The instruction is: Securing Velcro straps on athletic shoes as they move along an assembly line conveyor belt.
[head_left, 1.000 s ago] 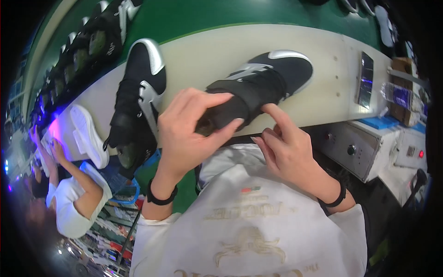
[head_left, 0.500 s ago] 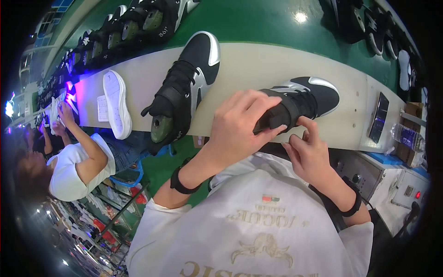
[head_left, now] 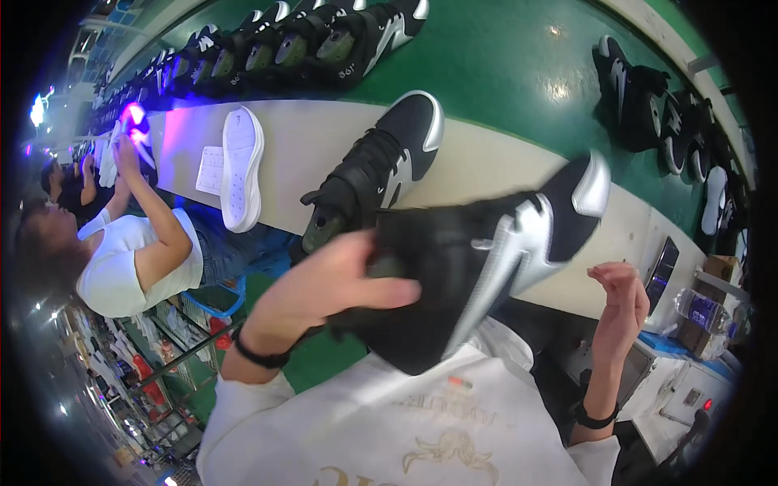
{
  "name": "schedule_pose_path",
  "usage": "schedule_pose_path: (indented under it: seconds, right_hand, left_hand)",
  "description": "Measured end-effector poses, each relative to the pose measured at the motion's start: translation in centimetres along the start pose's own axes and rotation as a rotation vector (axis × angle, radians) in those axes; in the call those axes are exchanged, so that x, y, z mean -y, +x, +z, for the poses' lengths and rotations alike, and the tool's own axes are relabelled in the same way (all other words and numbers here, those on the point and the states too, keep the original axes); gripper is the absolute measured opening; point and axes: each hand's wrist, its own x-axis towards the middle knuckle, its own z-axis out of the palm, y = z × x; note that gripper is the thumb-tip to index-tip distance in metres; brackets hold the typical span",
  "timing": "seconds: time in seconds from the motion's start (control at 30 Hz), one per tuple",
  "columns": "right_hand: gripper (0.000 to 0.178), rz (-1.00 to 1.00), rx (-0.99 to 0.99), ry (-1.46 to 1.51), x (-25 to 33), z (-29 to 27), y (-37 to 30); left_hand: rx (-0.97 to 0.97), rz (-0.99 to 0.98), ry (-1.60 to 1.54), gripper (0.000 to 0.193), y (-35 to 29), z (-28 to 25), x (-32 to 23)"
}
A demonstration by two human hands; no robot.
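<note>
A black shoe upper with silver side and toe panels is lifted off the pale bench, toe pointing up and right. My left hand grips it at the heel opening, thumb on the near side and the other fingers partly hidden. It is blurred by motion. My right hand is apart from it, over the bench's right part, empty, with loosely bent fingers. A second black and silver shoe upper with a strap lies on the bench behind the lifted one, its heel partly covered by my left hand.
On the bench lie a white sole and a paper slip. A phone and plastic bottle are at right. Beyond, a green surface carries rows of shoes. A person works at left.
The shoe has been raised from the bench and swung toward me in my left hand. My right hand has let go and moved right. The view has shifted, too.
</note>
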Motion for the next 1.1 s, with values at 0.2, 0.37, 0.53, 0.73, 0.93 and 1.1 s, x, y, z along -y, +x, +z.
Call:
schedule_pose_path:
  seconds: [0.2,0.37,0.53,0.73,0.93,1.1]
  right_hand:
    - [0.042,0.249,0.301,0.007,-0.1,6.1,1.5]
    - [0.047,0.164,0.608,-0.155,-0.1,13.2,2.0]
    - [0.070,0.121,0.691,-0.218,-0.4,16.1,0.7]
    - [0.101,0.044,0.692,-0.303,-1.2,14.9,-0.7]
    - [0.106,0.030,0.447,-0.288,-3.3,13.6,2.5]
    - [0.085,-0.116,0.248,-0.309,-5.5,11.6,14.4]
  left_hand:
    - [-0.743,0.613,0.558,0.065,-10.0,-8.4,-1.5]
    - [-0.863,0.427,0.608,0.054,-6.7,-11.8,-1.6]
    - [-0.813,0.265,0.698,0.066,-2.7,-11.9,4.7]
    - [-0.848,0.335,1.016,0.088,1.3,-1.9,7.1]
    - [-0.891,0.506,1.100,0.086,7.5,-0.1,5.4]
    - [-0.857,0.315,1.106,0.078,16.8,0.4,-3.1]
